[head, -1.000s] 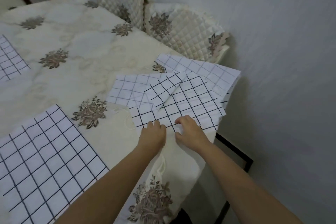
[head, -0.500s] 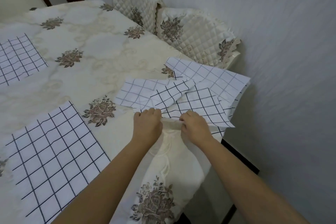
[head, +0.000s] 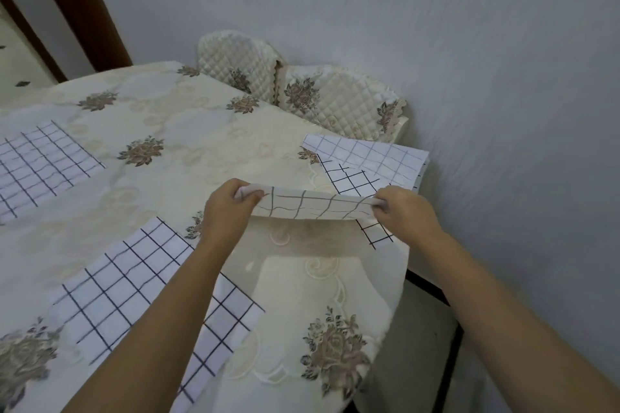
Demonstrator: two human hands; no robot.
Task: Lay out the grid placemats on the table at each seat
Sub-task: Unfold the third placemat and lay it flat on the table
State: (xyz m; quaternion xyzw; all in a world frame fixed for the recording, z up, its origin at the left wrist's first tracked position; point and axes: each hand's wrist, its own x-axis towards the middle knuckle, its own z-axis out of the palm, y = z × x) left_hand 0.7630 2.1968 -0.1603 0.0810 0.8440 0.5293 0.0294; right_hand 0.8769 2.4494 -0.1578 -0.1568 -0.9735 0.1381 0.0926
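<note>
Both hands hold one white grid placemat lifted above the table, stretched between them with its underside toward me. My left hand pinches its left corner and my right hand pinches its right corner. Beyond it, a small pile of grid placemats lies at the table's right edge. Another placemat lies flat near me, partly under my left forearm. A third lies at the left edge of view.
The round table wears a cream tablecloth with brown flower motifs that drapes over the near edge. Two quilted chair backs stand behind the table against the grey wall. A dark door frame is at the far left.
My hands gripped the top placemat's near edge on the pile, then lifted it clear and pulled it toward me. The camera view tilted up and shifted.
</note>
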